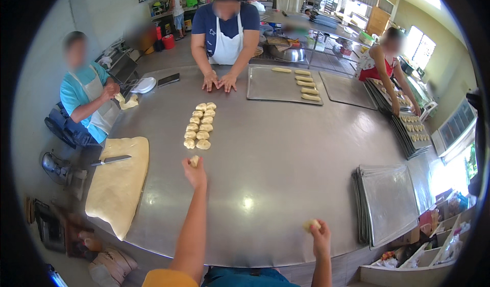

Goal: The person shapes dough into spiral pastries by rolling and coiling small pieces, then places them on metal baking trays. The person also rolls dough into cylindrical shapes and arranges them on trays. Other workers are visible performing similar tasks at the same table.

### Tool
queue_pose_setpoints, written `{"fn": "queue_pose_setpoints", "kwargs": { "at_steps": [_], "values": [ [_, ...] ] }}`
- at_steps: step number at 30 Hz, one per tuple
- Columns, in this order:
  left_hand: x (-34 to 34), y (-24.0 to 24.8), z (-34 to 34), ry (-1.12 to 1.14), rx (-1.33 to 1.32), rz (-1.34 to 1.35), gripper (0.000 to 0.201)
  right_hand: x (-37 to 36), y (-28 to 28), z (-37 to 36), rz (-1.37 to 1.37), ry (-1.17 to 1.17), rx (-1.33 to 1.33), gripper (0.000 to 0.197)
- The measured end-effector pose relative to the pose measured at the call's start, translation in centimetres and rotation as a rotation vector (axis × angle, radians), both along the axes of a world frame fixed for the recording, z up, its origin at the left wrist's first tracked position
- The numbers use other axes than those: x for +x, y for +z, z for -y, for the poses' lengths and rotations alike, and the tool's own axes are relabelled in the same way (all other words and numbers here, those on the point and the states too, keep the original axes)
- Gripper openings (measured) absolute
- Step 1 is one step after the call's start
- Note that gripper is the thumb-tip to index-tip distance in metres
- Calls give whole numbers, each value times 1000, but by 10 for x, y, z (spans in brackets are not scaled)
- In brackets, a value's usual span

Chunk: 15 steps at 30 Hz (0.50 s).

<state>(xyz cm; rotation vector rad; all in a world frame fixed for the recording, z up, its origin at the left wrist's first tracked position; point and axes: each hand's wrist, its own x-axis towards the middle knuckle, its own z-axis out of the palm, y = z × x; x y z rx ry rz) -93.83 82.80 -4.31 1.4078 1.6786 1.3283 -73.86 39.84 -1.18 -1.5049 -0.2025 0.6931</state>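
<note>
My left hand (194, 172) reaches out over the metal table, its fingers closed round a small piece of dough (194, 161). Just beyond it, pale dough pieces (203, 135) lie in two rows. Close to the table's front edge, my right hand (321, 236) pinches another dough piece (310, 225) between thumb and fingers. To the left, a large flat sheet of dough (118, 185) covers part of the table, and a knife (111, 160) with a dark handle rests on it.
Stacked baking trays (389, 205) stand at the right front. A tray (265, 85) with rolled dough strips and a bare tray (348, 89) lie at the far side. One co-worker (226, 31) presses both hands on the table; others stand left and right. A white scale (144, 85) sits far left.
</note>
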Motion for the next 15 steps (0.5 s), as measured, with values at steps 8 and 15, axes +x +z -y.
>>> {"fn": "queue_pose_setpoints", "kwargs": {
  "at_steps": [8,15],
  "values": [
    [28,32,133,-989,-407,-3,55,102,2,-97,368,520,-221,30],
    [44,18,167,-1165,-275,-648,58,115,-41,-105,775,786,-605,36]
  ]
}}
